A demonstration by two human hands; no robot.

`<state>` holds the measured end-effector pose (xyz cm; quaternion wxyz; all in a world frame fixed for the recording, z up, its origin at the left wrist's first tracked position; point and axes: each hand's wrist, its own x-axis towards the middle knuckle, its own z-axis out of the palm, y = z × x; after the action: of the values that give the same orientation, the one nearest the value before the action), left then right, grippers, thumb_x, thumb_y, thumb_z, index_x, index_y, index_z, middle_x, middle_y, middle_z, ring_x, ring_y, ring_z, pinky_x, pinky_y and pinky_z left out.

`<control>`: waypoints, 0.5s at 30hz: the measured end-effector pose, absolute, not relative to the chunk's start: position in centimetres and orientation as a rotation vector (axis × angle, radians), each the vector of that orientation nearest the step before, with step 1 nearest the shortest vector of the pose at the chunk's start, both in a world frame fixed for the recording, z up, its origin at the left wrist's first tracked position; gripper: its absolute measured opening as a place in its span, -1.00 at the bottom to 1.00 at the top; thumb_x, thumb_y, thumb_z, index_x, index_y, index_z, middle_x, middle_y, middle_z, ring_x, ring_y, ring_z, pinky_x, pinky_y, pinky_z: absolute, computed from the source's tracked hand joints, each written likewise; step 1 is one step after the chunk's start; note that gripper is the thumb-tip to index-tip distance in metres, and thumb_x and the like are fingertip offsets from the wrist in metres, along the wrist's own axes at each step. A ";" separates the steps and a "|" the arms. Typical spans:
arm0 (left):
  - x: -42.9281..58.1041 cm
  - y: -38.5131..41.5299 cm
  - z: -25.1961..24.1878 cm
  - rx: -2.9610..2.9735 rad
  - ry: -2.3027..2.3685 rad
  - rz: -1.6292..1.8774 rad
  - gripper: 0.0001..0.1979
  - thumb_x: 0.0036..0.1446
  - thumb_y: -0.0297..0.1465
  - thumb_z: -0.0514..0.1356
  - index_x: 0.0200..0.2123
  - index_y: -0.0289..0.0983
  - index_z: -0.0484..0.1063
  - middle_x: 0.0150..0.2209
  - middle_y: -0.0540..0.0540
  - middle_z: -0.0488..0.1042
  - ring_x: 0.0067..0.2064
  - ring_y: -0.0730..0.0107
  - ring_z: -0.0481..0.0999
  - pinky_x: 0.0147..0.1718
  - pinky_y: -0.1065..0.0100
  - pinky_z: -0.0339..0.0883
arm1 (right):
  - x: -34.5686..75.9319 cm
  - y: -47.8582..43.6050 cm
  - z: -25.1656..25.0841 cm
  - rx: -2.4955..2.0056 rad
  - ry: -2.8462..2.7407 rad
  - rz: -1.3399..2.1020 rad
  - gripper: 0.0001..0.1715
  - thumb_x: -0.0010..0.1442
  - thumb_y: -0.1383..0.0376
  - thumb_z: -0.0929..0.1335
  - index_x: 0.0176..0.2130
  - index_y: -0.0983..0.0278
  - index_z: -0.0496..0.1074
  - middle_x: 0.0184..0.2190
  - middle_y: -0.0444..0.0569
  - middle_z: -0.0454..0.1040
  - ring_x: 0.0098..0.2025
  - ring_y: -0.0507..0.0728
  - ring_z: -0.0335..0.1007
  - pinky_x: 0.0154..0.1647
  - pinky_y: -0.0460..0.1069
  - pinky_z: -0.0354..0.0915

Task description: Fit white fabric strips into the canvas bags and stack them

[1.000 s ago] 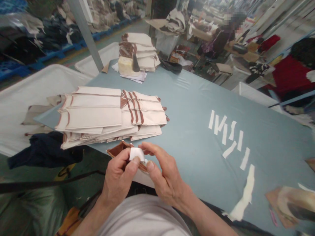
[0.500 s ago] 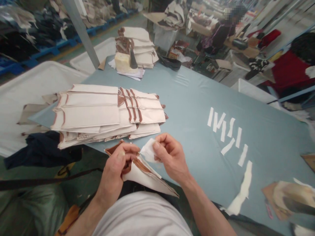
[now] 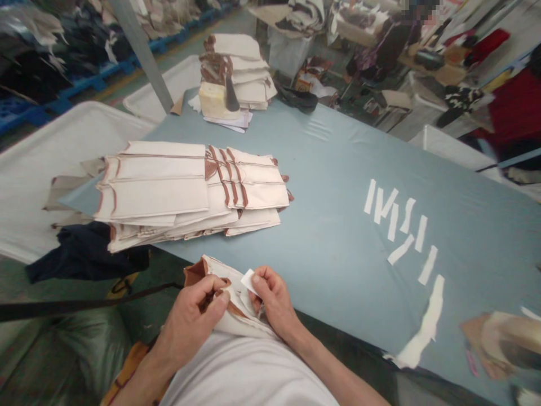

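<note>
Against the table's near edge, my left hand [image 3: 190, 317] pinches a cream fabric bag piece [image 3: 237, 325] with brown trim and a brown inside. My right hand [image 3: 274, 301] has closed its fingers on a small white strip [image 3: 248, 280], just above that piece. Whether the strip is paper or cloth I cannot tell. The right fingers partly cover the bag piece's right side. Beyond my hands, a pile of similar cream pieces with brown edging [image 3: 163, 198] lies on the blue-grey table [image 3: 325, 237].
Several loose white strips [image 3: 421, 233] and a longer torn strip [image 3: 426, 327] lie to the right. A yellowish block [image 3: 213, 101] and a second cream stack [image 3: 249, 70] stand at the back. A white bin [image 3: 84, 127] flanks the left. A person [image 3: 393, 42] is farther off.
My right hand has come down and slightly left with the white strip, closer to the bag piece. The bag piece has turned and drawn nearer my body. The view has shifted a little.
</note>
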<state>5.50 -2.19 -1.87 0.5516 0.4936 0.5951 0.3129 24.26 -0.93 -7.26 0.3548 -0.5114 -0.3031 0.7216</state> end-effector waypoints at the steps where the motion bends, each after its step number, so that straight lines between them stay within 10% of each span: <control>1: 5.2 -2.4 -1.8 1.188 1.435 0.700 -0.64 0.32 -0.15 0.22 -0.47 -0.24 0.43 -0.51 0.03 0.39 -0.46 0.38 0.30 -0.46 0.43 0.20 | 24.3 -1.0 -7.3 -1.326 -0.783 1.875 -0.21 0.08 -0.41 0.49 -0.32 0.20 0.30 -0.61 -0.29 0.33 -0.63 -0.08 0.06 -0.59 -0.15 0.04; 15: 5.9 -0.3 -0.4 1.034 1.209 0.805 -0.44 0.44 0.06 0.12 -0.49 -0.21 0.31 -0.57 0.10 0.12 -0.52 0.45 0.04 -0.55 0.41 -0.01 | 27.1 2.2 -1.4 -1.378 -1.096 1.641 -0.36 0.18 -0.25 0.51 -0.37 0.22 0.37 -0.57 -0.27 0.22 -0.52 -0.04 -0.03 -0.52 -0.10 -0.04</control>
<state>5.91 -0.31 -0.37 0.6283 0.4512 0.5276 0.3511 27.08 2.22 -1.36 0.3591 -0.5344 -0.4250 0.6363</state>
